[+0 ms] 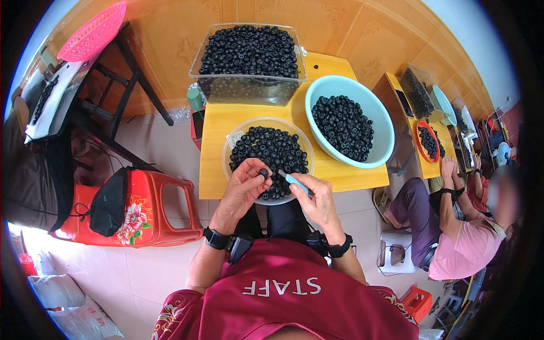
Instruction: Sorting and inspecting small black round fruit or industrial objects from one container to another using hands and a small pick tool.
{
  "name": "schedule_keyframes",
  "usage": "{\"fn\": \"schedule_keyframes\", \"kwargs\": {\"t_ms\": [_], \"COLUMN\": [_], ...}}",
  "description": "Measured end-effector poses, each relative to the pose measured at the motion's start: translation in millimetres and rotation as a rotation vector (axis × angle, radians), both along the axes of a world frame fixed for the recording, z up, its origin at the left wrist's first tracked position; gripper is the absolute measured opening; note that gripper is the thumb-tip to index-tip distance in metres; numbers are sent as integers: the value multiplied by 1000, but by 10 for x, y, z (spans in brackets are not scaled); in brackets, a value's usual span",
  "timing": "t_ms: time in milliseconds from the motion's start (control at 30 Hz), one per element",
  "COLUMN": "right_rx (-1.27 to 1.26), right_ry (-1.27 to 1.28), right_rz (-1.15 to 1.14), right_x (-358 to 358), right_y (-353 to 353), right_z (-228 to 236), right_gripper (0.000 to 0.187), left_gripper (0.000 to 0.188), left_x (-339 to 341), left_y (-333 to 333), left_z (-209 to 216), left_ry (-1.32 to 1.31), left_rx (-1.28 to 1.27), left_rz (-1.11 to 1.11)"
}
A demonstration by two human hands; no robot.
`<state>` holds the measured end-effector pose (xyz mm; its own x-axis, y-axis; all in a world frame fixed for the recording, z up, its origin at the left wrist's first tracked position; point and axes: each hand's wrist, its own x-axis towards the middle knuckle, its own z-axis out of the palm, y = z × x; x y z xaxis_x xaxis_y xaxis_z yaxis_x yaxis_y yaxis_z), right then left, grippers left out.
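Note:
My left hand pinches a small round black piece between thumb and fingers. In my right hand is a small knife with a light blue handle, its short blade pointing toward that piece. Both hands are over the near rim of a round clear tub filled with similar black pieces, which look like beads with holes. Behind the tub stands a rectangular clear bin heaped with them. To the right, a light blue basin holds more.
The yellow table carries these containers. At left are a red stool with a black bag on it, and a dark-framed table with a pink basket. On the right, other people sit at a similar table.

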<state>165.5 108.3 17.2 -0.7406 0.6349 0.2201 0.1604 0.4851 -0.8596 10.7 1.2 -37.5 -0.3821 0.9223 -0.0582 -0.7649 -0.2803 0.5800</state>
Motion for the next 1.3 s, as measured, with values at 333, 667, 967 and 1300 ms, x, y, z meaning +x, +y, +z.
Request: {"fn": "schedule_keyframes", "kwargs": {"t_ms": [333, 667, 967, 1300], "right_rx": [204, 241, 219, 212], "right_ry": [1, -13, -54, -114], "right_rz": [123, 140, 180, -77], "right_x": [-102, -129, -139, -129], "right_y": [-30, -35, 2, 326], "right_z": [43, 33, 51, -231], "right_gripper": [16, 16, 17, 19], "left_gripper": [21, 17, 12, 14], "left_x": [21, -3, -40, -36], "left_y": [-35, -44, -61, -140], "left_z": [74, 47, 25, 216], "left_ry": [-2, -18, -44, -36], "left_rx": [-7, 19, 30, 198], "left_rz": [8, -17, -49, -220]}}
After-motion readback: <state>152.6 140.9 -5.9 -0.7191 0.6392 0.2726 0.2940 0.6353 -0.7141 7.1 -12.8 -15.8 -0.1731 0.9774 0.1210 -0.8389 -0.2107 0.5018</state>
